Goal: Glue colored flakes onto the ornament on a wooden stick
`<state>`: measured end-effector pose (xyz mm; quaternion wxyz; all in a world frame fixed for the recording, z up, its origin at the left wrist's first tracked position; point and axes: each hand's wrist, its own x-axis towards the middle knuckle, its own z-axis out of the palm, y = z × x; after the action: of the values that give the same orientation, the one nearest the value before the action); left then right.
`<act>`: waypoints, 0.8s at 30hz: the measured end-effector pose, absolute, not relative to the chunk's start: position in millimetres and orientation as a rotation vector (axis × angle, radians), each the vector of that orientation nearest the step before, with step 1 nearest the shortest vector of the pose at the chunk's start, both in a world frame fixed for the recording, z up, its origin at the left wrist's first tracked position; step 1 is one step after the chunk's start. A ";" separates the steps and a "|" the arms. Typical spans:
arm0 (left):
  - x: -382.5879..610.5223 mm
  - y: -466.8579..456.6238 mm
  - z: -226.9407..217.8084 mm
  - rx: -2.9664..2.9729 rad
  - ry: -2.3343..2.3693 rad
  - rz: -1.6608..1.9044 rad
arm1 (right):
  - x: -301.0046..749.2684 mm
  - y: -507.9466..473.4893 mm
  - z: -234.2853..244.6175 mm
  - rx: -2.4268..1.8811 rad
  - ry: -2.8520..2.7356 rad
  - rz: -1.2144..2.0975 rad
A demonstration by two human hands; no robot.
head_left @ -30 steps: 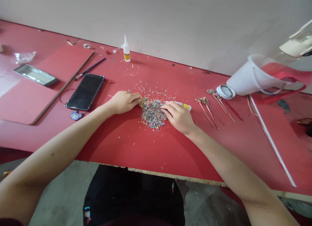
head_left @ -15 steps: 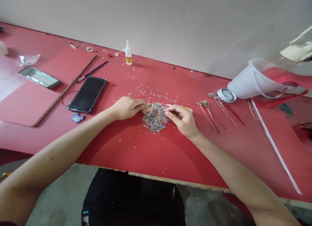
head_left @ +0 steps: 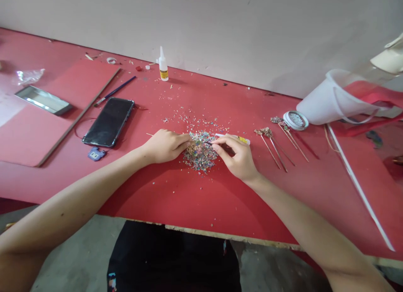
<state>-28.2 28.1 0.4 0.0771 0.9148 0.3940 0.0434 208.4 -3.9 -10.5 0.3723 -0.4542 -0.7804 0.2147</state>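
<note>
My left hand (head_left: pixel 168 146) is closed, its thumb and forefinger pinching the edge of a small gold-coloured ornament (head_left: pixel 195 147) set with coloured bits. The ornament is held over a heap of glittering shell-like chips (head_left: pixel 201 162), whose colours blend with it. My right hand (head_left: pixel 235 156) pinches a thin dark-tipped stick (head_left: pixel 208 143) that points left toward the ornament; what its tip touches is too small to tell. Just behind the right fingers lies a glue bottle (head_left: pixel 243 139) on its side, partly hidden.
Several ornate hairpins (head_left: pixel 273 147) lie right of my right hand, near a round tub (head_left: pixel 295 120) and a tipped white bucket (head_left: pixel 324 101). A phone (head_left: pixel 108 122), a paintbrush (head_left: pixel 115 91) and a metal tin (head_left: pixel 44 99) are leftward. An upright glue bottle (head_left: pixel 163 69) stands by the wall.
The dark tip of the stick in my right hand now shows beside the ornament. My left hand has shifted slightly right and covers more of the ornament. The view has shifted a little.
</note>
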 end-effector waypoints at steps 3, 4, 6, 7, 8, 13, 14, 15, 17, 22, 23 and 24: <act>-26.5 26.3 -1.0 2.772 1.185 0.130 | 207.6 -4.1 -10.5 -1.149 -2.030 0.512; -26.1 25.9 -1.1 2.773 1.190 0.130 | 207.4 -4.2 -10.7 -1.146 -2.036 0.503; -25.6 25.6 -0.8 2.767 1.204 0.127 | 207.2 -4.3 -11.3 -1.142 -2.044 0.492; -25.5 25.6 -0.4 2.764 1.207 0.123 | 207.1 -4.3 -11.6 -1.141 -2.047 0.488; -25.4 25.7 0.0 2.761 1.210 0.119 | 206.9 -4.3 -11.8 -1.137 -2.050 0.485; -24.9 26.2 1.8 2.748 1.227 0.098 | 205.9 -4.1 -12.3 -1.117 -2.062 0.458; -24.8 26.2 1.9 2.746 1.227 0.100 | 205.7 -4.3 -12.4 -1.114 -2.064 0.452; -24.6 26.2 1.9 2.745 1.225 0.103 | 205.7 -4.5 -12.4 -1.111 -2.067 0.447; -24.5 26.1 1.6 2.745 1.221 0.112 | 205.7 -5.0 -12.5 -1.097 -2.070 0.439; -25.4 26.4 0.2 2.753 1.217 0.129 | 205.8 -5.7 -13.1 -1.070 -2.058 0.410; -25.6 26.6 -0.1 2.754 1.216 0.136 | 205.7 -5.6 -13.2 -1.070 -2.056 0.404; -25.7 26.7 -0.4 2.755 1.214 0.143 | 205.6 -5.5 -13.3 -1.070 -2.053 0.401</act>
<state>-25.7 26.7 -0.4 0.0638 0.9122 0.4019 0.0473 205.6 -5.5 -13.3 0.3859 -0.4201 -0.8061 0.1575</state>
